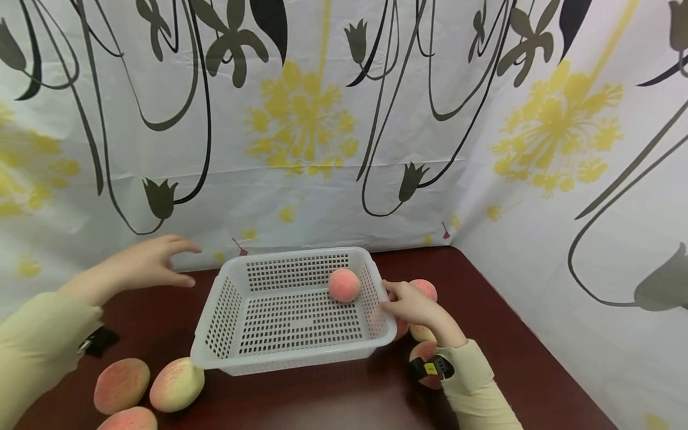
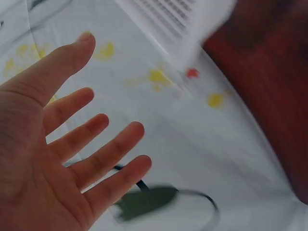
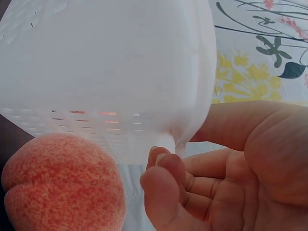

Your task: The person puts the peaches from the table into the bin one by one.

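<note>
A white perforated plastic basket [image 1: 295,359] stands on the dark table with one pink peach [image 1: 344,285] inside, near its right wall. On that side my right hand [image 1: 416,306] pinches the rim between thumb and fingers, as the right wrist view shows closely. My left hand [image 1: 150,266] hovers off the basket's left back corner, fingers spread and nothing held. Its bare palm [image 2: 53,183] faces the left wrist camera. Beside the right wall, a reddish peach [image 3: 65,185] lies below my right hand; my forearm partly hides the others there.
At the front left lie several peaches, among them a yellowish peach [image 1: 177,385] close to the basket's corner and a redder peach [image 1: 122,386]. A flower-printed white cloth [image 1: 301,203] rises behind and to the right of the dark red table [image 1: 301,400].
</note>
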Demonstrator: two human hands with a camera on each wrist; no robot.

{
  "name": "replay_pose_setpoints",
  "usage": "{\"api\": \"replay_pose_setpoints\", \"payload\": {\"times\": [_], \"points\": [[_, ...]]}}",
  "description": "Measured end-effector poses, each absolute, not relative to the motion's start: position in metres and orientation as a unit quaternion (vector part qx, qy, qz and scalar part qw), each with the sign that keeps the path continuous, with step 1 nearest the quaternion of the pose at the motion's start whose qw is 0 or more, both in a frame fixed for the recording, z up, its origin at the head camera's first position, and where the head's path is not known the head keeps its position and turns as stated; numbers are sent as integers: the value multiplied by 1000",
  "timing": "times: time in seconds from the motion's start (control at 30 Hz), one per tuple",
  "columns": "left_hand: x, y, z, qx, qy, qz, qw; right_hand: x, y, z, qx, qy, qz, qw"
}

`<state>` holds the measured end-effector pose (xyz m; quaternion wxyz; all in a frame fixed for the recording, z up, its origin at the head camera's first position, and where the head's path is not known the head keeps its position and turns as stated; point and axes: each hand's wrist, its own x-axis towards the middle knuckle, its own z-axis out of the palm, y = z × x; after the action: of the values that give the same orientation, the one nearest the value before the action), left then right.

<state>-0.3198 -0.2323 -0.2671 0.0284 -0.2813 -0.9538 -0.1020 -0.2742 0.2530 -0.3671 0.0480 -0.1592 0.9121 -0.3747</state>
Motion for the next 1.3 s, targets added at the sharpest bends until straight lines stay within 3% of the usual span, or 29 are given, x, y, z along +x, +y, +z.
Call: {"api": "replay_pose_setpoints", "payload": {"times": [0.3,0.6,0.77,1.17,1.3], "points": [[-284,-291,-305,-280,-948,-144,-33,-274,263,-367,-166,906,-386,46],[-274,-326,-339,-295,-949,-104,-48,-274,261,-368,-167,906,-387,46],[-271,-336,-351,-300,-945,-116,-58,-274,259,-366,-171,903,-391,47],[-271,-338,-366,-283,-923,-201,-165,-276,260,-367,-157,902,-399,53],[-270,-342,-372,-297,-915,-217,-166,-276,259,-368,-156,903,-397,51]]}}
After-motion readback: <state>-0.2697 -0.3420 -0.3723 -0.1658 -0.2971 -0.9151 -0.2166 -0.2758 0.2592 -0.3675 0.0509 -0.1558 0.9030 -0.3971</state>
